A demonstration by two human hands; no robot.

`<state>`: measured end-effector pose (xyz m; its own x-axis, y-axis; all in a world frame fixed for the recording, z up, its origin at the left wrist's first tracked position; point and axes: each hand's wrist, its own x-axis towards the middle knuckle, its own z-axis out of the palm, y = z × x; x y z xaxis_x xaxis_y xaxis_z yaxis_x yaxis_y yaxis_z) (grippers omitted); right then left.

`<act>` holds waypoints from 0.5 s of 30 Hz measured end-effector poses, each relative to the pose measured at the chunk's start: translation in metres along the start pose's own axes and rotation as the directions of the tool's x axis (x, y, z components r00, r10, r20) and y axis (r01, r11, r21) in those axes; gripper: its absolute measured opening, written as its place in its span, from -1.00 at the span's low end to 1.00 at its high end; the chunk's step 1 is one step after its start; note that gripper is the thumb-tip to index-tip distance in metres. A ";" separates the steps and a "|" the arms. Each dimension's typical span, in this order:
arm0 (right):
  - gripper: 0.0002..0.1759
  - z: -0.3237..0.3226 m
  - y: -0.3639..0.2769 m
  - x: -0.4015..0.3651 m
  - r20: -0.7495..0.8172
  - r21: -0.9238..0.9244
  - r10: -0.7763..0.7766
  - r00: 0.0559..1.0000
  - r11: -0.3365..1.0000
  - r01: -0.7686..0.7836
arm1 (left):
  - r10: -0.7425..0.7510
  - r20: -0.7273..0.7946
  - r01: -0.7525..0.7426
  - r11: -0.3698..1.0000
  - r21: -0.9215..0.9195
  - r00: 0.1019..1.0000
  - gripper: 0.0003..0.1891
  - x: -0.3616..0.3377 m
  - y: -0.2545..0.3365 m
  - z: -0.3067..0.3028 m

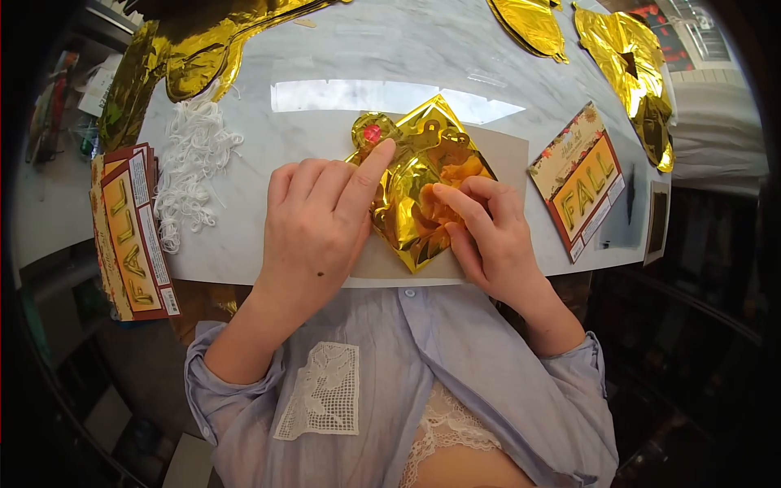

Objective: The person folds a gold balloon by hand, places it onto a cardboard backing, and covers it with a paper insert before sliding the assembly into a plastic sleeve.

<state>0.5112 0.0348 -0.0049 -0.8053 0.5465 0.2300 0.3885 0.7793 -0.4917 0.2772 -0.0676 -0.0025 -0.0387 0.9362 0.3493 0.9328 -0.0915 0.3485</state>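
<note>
A folded gold foil piece (415,236) lies on a grey-brown sheet (508,150) near the front edge of the marble table. My left hand (319,213) rests on its left side, the index finger stretched toward a round foil tab with a red spot (372,133). My right hand (494,236) is at the foil's right side, fingers curved and apart, the index fingertip touching the shiny surface. Whether the right fingers pinch any foil is hard to tell. The left thumb is mostly hidden behind the hand.
White strings (191,171) lie in a tangled heap at the left, beside a stack of FALL cards (134,232). One FALL card (579,183) lies at the right. More gold foil (525,24) sits along the far side, with another foil piece (630,73) at the back right.
</note>
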 end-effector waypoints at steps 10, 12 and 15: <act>-0.37 -0.003 0.002 -0.002 0.048 -0.003 -0.010 0.999 1.000 0.011 | 0.017 -0.042 -0.024 0.981 -0.191 0.999 -0.41 0.002 -0.002 0.005; -0.37 -0.002 0.002 -0.002 0.046 -0.008 -0.012 0.999 1.000 0.013 | 0.082 -0.035 -0.085 0.989 -0.123 0.996 -0.49 0.004 -0.004 -0.001; -0.37 -0.002 0.001 -0.002 0.039 -0.025 -0.023 0.999 0.999 0.024 | 0.203 -0.036 -0.203 0.979 0.016 0.978 -0.65 0.002 -0.010 -0.004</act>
<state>0.5139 0.0356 -0.0044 -0.8309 0.5160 0.2082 0.3800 0.7996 -0.4651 0.2668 -0.0658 -0.0020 0.1386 0.8851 0.4442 0.9268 -0.2740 0.2569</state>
